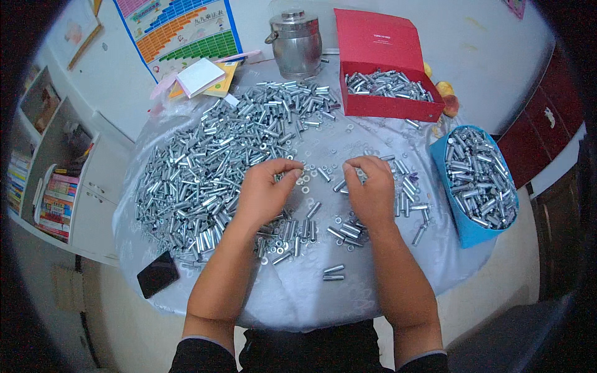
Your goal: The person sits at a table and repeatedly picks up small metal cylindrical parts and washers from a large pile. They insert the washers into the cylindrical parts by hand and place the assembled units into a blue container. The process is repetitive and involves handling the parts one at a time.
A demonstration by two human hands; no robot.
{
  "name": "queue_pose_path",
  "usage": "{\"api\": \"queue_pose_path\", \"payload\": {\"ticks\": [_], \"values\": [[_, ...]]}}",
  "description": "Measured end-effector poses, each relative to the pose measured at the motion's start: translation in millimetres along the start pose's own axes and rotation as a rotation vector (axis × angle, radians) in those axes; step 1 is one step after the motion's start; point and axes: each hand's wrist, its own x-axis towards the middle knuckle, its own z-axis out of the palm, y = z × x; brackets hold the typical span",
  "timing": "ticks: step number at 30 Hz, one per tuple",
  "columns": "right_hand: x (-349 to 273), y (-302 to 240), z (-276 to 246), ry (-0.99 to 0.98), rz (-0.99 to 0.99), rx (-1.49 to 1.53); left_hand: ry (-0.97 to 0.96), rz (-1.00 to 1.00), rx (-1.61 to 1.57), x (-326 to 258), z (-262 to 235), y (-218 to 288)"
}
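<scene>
— Silvery metal sleeves (211, 161) are heaped just beyond the left hand (264, 193) — what is pinched?
— A small washer (299, 173), seemingly, by its fingertips; the right hand (371, 189) is curled, fingertips together, contents hidden

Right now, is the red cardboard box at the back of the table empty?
No, the open red cardboard box holds a layer of shiny metal cylindrical sleeves spread across its bottom.
</scene>
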Motion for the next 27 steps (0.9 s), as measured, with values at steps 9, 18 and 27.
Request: {"api": "queue_pose_path", "payload": {"ticks": [9, 18, 27], "values": [[-14, -6, 11, -0.105, -0.128, -0.071, -0.107, 0.209, 0.584, -1, -55, -21], [-17, -4, 13, -0.098, -0.143, -0.055, -0.263, 0.319, 0.729, 4, -27, -36], [-7, 12, 17, -0.106, -0.14, -0.128, -0.202, 0.267, 0.849, 1, -13, -32]]}}
